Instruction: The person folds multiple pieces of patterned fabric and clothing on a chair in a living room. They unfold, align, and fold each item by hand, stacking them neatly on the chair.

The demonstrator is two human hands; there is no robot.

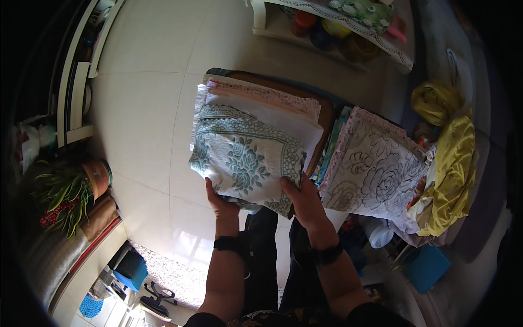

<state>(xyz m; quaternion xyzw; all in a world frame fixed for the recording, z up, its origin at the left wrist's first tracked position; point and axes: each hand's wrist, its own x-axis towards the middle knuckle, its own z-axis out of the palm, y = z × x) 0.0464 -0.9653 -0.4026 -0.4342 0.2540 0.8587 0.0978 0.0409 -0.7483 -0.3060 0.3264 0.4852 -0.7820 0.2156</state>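
My left hand (pixel 220 203) grips the near left edge of a folded white cloth with green roses (pixel 245 163), its thumb on top. At the near right edge, my right hand (pixel 304 200) holds the same cloth, thumb also on top. A green patterned border runs along the cloth's far and right sides. Beneath or just beyond it lie folded white and pink-edged cloths (pixel 265 96) on a brown surface (pixel 282 83). To the right is another folded cloth with grey outlined flowers (pixel 376 167). Whether the rose cloth touches the pile is hard to tell.
Crumpled yellow fabric (pixel 449 163) lies at the right. A white table (pixel 261 24) with jars on its lower shelf stands at the far side. At the left is a potted plant (pixel 65 196). Pale floor tiles (pixel 139 122) spread between. A blue box (pixel 427 267) sits at lower right.
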